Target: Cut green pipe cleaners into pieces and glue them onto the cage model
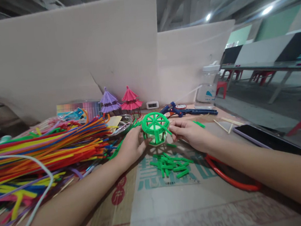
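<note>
A small green pavilion-like model (155, 123), with a spoked wheel-shaped top and a pale base, is held up in the middle. My left hand (132, 142) grips its left side, thumb toward the front. My right hand (185, 131) pinches a short green pipe cleaner piece (167, 129) against the model's right edge. Below the hands lies a loose heap of cut green pipe cleaner pieces (170, 164) on a pale printed sheet (159, 210).
Bundled coloured pipe cleaners (50, 146) cover the left side. Purple (109, 102) and pink (130, 100) pagoda models, a small clock (152, 105), a blue glue gun (176, 109) and a clear bottle (208, 86) stand behind. A phone (260, 138) and red tube (230, 180) lie right.
</note>
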